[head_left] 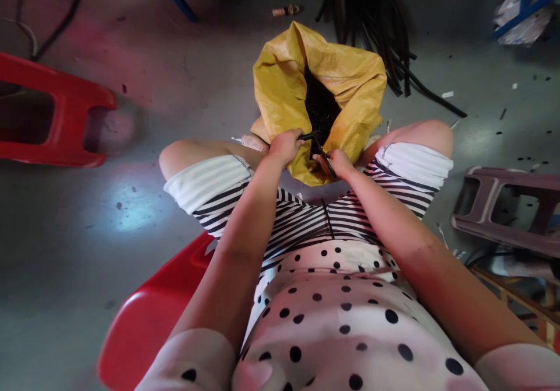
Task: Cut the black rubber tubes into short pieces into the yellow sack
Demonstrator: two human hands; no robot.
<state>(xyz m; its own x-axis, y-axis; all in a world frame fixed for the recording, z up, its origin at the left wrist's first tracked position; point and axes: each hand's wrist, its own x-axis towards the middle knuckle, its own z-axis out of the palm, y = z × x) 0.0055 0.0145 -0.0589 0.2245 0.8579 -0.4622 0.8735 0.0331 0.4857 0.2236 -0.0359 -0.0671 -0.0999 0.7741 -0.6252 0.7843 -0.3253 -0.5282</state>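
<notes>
A yellow sack (280, 96) with its rim rolled outward stands between my knees, its mouth facing up. Dark, shiny black pieces (321, 111) lie inside; I cannot make out their kind. Over the near rim, my left hand (286, 146) is closed on a thin black strip (306, 136). My right hand (341, 163) grips a black strip (324, 156) that slants down past its fingers. The two lengths meet above the sack's mouth; whether they are one bent strip or two, I cannot tell. Another thin black strip (327, 219) lies across my striped lap.
Long black strips (367, 23) lie in a heap on the floor beyond the sack. A red stool (70, 117) is at the left, a greyish-purple stool (503, 204) at the right. I sit on a red seat (153, 309). Small scraps dot the grey floor (196, 76).
</notes>
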